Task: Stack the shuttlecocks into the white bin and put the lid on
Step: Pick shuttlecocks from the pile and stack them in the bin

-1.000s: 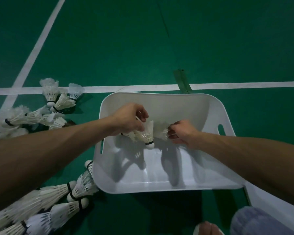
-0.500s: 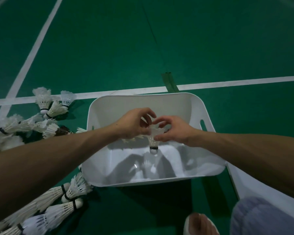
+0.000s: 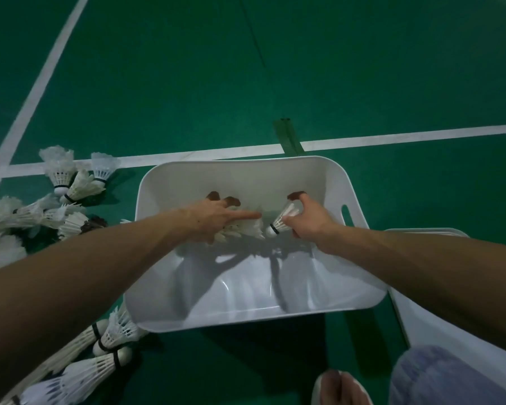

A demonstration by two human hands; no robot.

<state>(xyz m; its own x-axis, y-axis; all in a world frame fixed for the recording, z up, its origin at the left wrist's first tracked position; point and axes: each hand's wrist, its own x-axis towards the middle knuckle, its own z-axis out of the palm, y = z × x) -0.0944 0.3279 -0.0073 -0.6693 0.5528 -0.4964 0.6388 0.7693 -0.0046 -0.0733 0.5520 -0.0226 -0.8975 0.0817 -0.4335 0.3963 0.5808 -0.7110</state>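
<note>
Inside the bin [image 3: 240, 165], near its far wall, the left hand [image 3: 214, 219] clasps a stack [image 3: 243, 229] in curled fingers. The right hand [image 3: 311, 222] pinches a shuttlecock [image 3: 285, 217] beside it. Skewed nesting could crush feathers or scatter the stack.

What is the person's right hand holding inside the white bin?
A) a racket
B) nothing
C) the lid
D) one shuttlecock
D: the right hand pinches one shuttlecock, its cork end pointing toward the bunch that the left hand holds in the white bin.
</note>
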